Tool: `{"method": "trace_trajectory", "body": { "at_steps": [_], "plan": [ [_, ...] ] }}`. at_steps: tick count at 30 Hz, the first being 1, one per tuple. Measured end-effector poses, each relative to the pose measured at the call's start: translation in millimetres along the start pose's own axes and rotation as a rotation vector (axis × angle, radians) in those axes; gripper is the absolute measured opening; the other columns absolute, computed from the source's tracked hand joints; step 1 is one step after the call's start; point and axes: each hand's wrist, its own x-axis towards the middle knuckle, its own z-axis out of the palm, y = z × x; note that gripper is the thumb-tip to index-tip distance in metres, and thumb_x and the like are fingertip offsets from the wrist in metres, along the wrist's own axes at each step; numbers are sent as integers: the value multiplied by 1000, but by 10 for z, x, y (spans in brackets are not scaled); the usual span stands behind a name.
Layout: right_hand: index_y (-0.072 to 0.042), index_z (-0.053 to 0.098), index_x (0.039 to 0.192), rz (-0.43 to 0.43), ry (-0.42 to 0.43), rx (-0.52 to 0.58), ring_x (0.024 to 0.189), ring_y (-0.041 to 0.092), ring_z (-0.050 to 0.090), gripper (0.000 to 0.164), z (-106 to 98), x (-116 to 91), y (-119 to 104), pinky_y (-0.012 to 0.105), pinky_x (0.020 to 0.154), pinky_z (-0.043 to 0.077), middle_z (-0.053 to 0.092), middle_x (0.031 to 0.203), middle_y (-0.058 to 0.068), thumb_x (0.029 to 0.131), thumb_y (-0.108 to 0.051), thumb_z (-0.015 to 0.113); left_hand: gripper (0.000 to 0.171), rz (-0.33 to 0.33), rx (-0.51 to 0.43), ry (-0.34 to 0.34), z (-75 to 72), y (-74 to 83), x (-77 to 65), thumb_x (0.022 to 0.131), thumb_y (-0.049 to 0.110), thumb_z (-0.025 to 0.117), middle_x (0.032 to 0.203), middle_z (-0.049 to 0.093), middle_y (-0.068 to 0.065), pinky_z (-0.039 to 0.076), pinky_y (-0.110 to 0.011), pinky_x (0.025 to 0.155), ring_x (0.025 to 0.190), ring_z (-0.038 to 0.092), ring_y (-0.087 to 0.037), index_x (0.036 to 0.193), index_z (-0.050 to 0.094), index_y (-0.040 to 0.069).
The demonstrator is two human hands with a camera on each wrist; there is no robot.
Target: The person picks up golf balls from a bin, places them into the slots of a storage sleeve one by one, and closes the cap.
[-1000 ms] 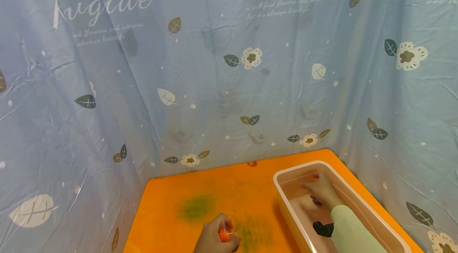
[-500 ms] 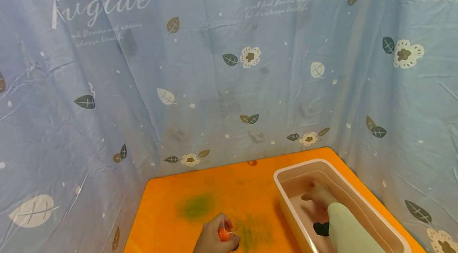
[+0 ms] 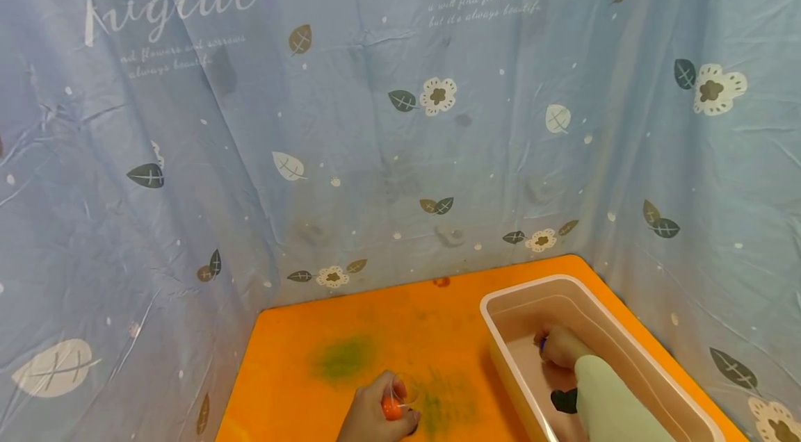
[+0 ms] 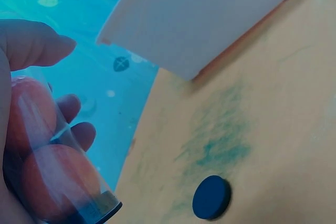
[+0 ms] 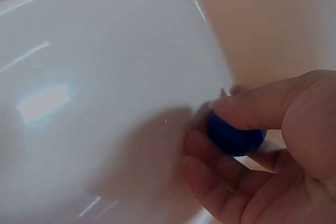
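A clear cylindrical container point(image 4: 73, 145) with orange balls point(image 4: 60, 182) inside is gripped in my left hand point(image 3: 370, 413), low over the table. At least two of the balls show through its wall in the left wrist view. Down in the pale pink bin point(image 3: 510, 369), my right hand point(image 3: 566, 347) holds a small blue ball point(image 5: 236, 137) between thumb and fingers. In the right wrist view the ball sits close to the bin's smooth floor; whether it touches cannot be told. A dark round disc point(image 4: 211, 198), like a cap, lies on the table near the left hand.
The bin stands on the right side of the orange table point(image 3: 294, 338), its raised walls around the right hand. Blue patterned curtains point(image 3: 375, 150) close in the back and both sides. Green stains point(image 3: 347, 358) mark the tabletop. A black piece point(image 3: 565, 400) sits by the right sleeve.
The right hand has shifted within the bin, and its fingers have gone from spread to curled round the blue ball. The left hand has stayed nearly still with the container.
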Motion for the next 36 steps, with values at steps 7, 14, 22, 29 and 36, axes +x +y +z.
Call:
{"method": "trace_trajectory", "body": {
  "at_steps": [7, 14, 22, 29, 36],
  "plan": [
    [4, 59, 90, 42, 74, -98, 65, 21, 48, 27, 28, 194, 71, 27, 54, 35, 53, 73, 9, 65, 12, 63, 36, 0, -26, -11, -12, -3, 4, 78, 38, 80, 78, 62, -3, 50, -32, 51, 60, 60, -22, 93, 56, 15],
    [9, 53, 91, 105, 52, 129, 61, 23, 44, 26, -20, 163, -22, 28, 50, 30, 48, 74, 10, 66, 14, 59, 32, -38, -32, -15, -9, -8, 10, 79, 34, 79, 79, 63, -3, 49, -33, 51, 61, 60, -22, 93, 57, 16],
    [7, 50, 83, 21, 59, 12, 48, 15, 31, 20, -109, 275, -144, 26, 46, 29, 35, 61, 1, 65, 14, 56, 45, -26, -70, -28, -43, -21, 6, 77, 41, 79, 87, 63, -4, 51, -33, 56, 68, 62, -24, 98, 57, 7],
    [12, 55, 103, 69, 91, 56, 46, 19, 43, 35, -131, 268, -343, 32, 46, 44, 44, 65, 6, 68, 16, 56, 39, 7, -62, -33, -51, -52, 11, 79, 40, 78, 85, 64, -3, 51, -32, 57, 69, 64, -23, 97, 57, 12],
    [11, 51, 112, 37, 87, 71, 58, 30, 58, 37, -201, 304, -472, 42, 55, 53, 52, 91, 21, 77, 10, 61, 30, 47, -19, -35, -65, -78, 21, 83, 33, 75, 77, 64, -2, 51, -31, 54, 61, 62, -19, 97, 56, 15]
  ]
}}
